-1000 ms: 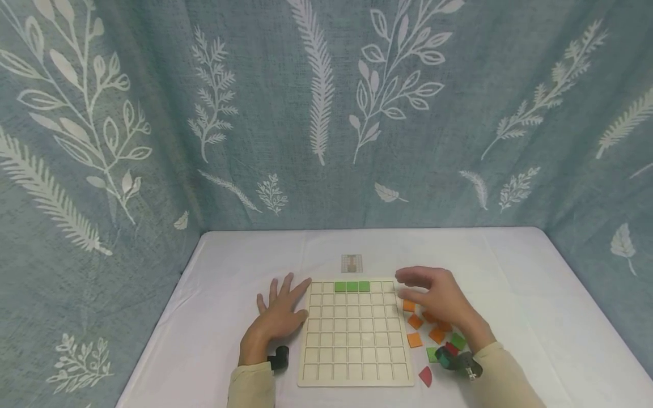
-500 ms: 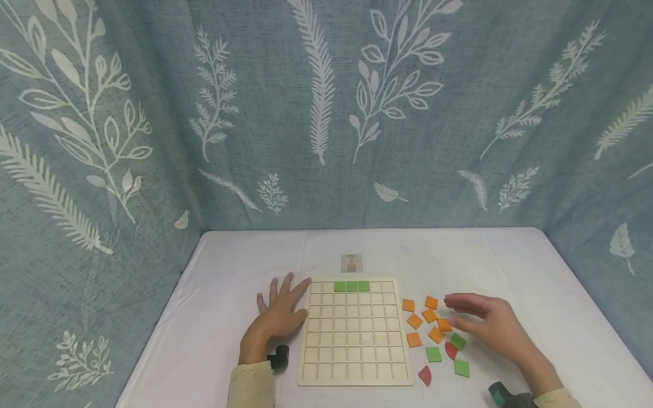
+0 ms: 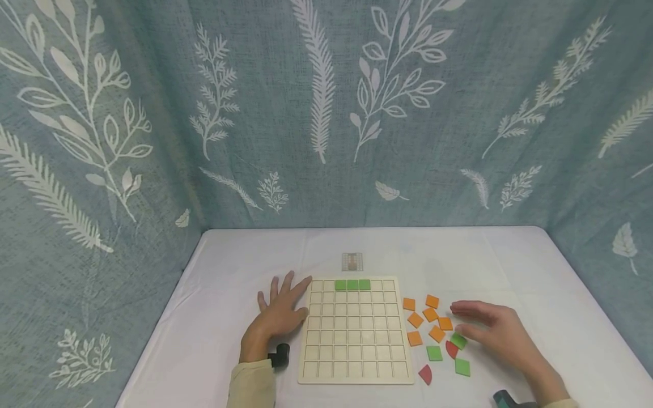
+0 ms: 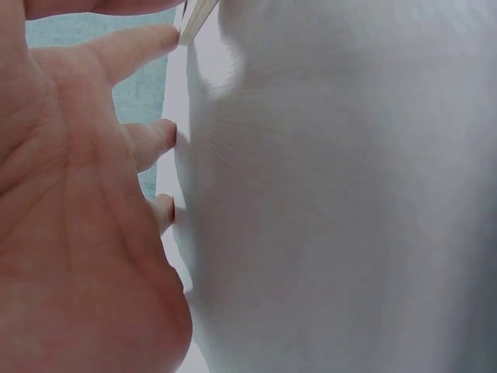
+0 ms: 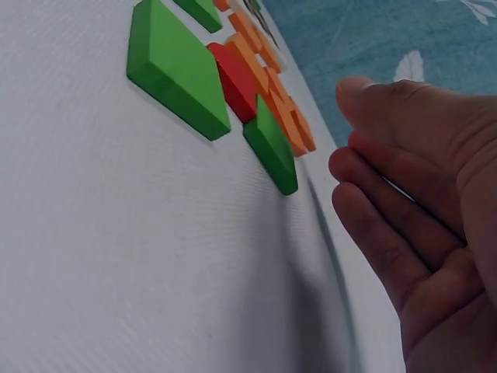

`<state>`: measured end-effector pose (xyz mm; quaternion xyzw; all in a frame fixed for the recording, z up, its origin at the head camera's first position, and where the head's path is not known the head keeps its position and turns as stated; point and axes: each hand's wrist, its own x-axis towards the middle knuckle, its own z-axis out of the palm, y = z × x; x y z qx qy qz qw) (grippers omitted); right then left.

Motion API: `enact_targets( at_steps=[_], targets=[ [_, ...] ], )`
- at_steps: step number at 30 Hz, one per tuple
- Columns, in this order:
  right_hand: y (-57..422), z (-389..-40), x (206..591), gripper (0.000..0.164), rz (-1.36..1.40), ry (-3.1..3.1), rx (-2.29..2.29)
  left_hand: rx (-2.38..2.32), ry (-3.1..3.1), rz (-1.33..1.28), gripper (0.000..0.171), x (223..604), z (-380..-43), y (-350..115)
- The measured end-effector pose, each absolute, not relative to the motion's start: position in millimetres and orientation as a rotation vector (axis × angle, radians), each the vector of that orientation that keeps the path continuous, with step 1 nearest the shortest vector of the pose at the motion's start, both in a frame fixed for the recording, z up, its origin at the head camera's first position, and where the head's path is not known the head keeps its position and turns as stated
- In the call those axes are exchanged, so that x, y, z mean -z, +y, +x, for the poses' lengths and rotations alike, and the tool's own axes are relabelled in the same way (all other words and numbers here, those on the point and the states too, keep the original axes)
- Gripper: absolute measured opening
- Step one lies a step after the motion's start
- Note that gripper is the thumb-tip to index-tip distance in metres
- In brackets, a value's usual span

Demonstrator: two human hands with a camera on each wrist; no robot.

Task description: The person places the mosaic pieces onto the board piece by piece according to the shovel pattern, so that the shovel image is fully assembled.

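Seven orange tiles (image 3: 415, 339), six green tiles (image 3: 435, 353), two red wedges (image 3: 425, 374), one board (image 3: 367, 338), one card (image 3: 352, 262), two hands (image 3: 278, 315)

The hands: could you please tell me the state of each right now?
Left hand: open, touching the board, holding nothing.
Right hand: open, holding nothing, near a green tile.

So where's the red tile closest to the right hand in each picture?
Head: the red quarter-circle tile is toward the lower right, to the right of the grid board.
Left wrist: it isn't in this picture.
Right wrist: it's near the top, a bit left of the middle, between two green square tiles.
Shared landmark: the teal curtain shows in all three.
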<state>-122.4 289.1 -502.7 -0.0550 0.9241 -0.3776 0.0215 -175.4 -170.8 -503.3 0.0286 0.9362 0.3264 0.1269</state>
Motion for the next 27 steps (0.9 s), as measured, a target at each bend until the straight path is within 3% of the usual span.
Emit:
enact_targets(
  at_steps=[27],
  targets=[
    [274, -125, 513, 0.04, -0.18, 2.959, 1.032, -0.968, 2.723, 0.111, 0.076, 500, -176, -171]
  ],
)
